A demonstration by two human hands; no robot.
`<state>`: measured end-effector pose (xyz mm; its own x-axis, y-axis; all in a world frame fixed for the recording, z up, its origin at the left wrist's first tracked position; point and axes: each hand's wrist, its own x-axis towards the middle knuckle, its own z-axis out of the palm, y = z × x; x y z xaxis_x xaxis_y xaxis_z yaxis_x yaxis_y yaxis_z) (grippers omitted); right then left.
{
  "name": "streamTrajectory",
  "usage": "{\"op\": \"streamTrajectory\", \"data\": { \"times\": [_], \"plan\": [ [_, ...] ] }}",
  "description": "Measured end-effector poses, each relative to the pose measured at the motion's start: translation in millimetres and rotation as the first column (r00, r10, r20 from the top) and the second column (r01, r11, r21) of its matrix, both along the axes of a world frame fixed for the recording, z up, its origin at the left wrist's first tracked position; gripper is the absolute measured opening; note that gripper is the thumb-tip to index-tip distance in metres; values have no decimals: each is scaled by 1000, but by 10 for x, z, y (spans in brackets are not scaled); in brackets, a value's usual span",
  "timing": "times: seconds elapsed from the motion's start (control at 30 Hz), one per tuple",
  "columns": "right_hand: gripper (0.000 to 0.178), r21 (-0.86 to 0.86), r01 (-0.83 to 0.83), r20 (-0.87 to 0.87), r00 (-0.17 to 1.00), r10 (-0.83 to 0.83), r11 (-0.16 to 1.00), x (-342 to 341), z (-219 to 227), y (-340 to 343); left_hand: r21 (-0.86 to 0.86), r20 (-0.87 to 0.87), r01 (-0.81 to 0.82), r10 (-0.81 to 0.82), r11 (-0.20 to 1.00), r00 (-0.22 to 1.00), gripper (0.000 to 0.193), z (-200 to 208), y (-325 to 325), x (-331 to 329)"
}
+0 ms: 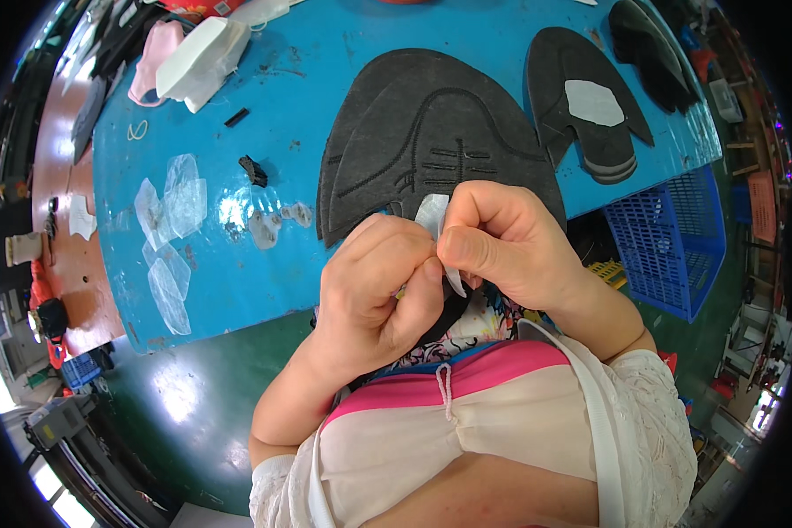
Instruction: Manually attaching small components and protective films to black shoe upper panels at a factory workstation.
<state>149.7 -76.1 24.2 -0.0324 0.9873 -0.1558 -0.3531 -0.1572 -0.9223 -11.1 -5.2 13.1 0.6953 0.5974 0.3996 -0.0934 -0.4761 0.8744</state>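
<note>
Both hands meet in front of me at the near edge of the blue table, fingers closed in pinches. Between them is a small, thin white piece [431, 212] that looks like paper or film; its lower end hangs below the fingertips. My left hand [374, 286] grips it from the left, and my right hand [508, 242] pinches it with thumb and forefinger. Just beyond the fingers lies a stack of dark grey shoe upper pieces [440, 114] with stitched lines. The hands cover the stack's near edge.
Thin translucent patches [169, 289] lie on the table's [264, 304] left side. A white package [204, 62] and a pink mask [156, 63] sit at the far left. Farther right are more dark shoe pieces [550, 79] with a white patch [594, 103]. A blue crate [678, 238] stands below, right.
</note>
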Motion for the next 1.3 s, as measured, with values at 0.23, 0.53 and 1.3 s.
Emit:
{"op": "streamTrajectory", "data": {
  "times": [0.23,0.53,1.3],
  "plan": [
    [30,-57,-13,-62,998,9,998,14,19,-11,-48,46,128,-126,991,991,4,-2,14,12],
    [27,-41,2,-48,999,-4,999,-22,25,-35,-111,54,105,-99,988,994,5,-70,-28,-63],
    [27,104,196,10,980,-199,975,-31,55,-89,-118,73,-108,117,987,990,5,-72,-122,-179]
  ]
}}
